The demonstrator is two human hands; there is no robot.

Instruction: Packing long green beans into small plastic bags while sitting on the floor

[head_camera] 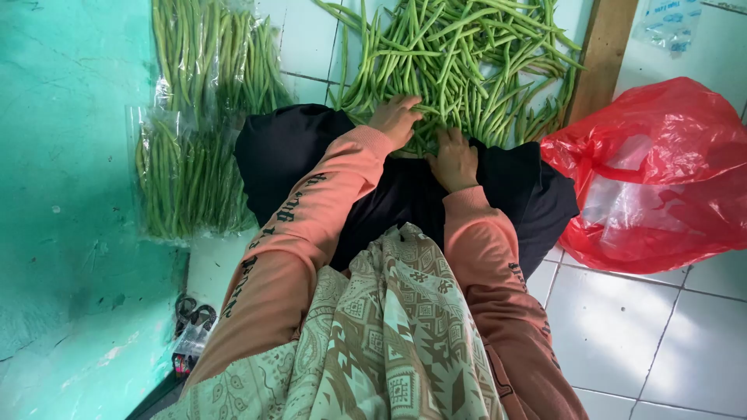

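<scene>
Both hands down in the loose green beans (pixel 459 62), left hand (pixel 395 118) spread flat on top, right hand (pixel 453 159) curled, grip hard to tell. Best gathering small even bunches. Bagged beans (pixel 194 148) off left, red bag (pixel 661 179) right.

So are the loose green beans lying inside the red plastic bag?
No, the loose green beans lie in a pile on the tiled floor, beside the red plastic bag.
</scene>
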